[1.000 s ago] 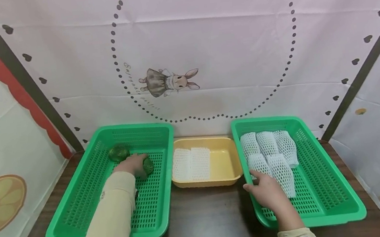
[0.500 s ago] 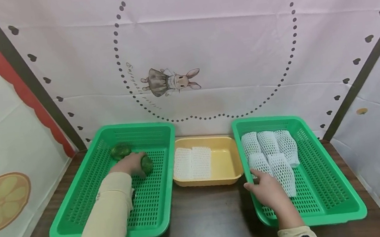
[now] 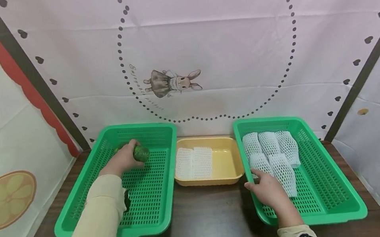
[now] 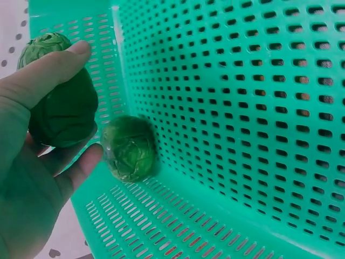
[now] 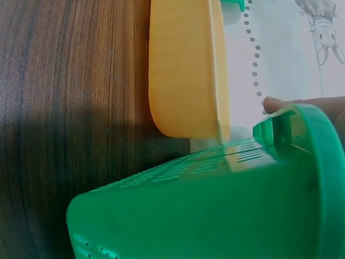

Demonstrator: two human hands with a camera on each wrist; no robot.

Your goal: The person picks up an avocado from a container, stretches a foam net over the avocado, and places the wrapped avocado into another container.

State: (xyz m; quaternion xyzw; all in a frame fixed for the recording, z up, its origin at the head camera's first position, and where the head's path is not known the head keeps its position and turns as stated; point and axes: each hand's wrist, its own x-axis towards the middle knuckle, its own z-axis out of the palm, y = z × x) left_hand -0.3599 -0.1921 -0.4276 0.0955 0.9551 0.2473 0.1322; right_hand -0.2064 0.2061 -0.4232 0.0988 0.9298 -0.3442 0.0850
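My left hand (image 3: 122, 159) grips a dark green rounded fruit (image 4: 67, 105), its wrinkled surface looking film-wrapped, over the left green basket (image 3: 168, 213). The thumb lies across its near side, and the other fingers are behind and below it. A second green fruit (image 4: 129, 148) rests inside the basket; the hand mostly hides it in the head view. My right hand (image 3: 271, 192) holds the left rim of the right green basket (image 3: 340, 178), thumb outside and fingers over the inner side. Several white foam-net sleeves (image 3: 282, 174) lie in that basket, close to the fingers.
Between the baskets stands a yellow tray (image 3: 226, 163) with white foam-net sleeves (image 3: 193, 163) lying flat in its left part. The brown wooden table (image 3: 203, 221) is enclosed by a printed cloth at the back (image 3: 239, 56) and both sides.
My left hand has lifted the green fruit from the left basket's floor, up and slightly to the left. My right hand stays at the right basket's rim. The head view has shifted a little.
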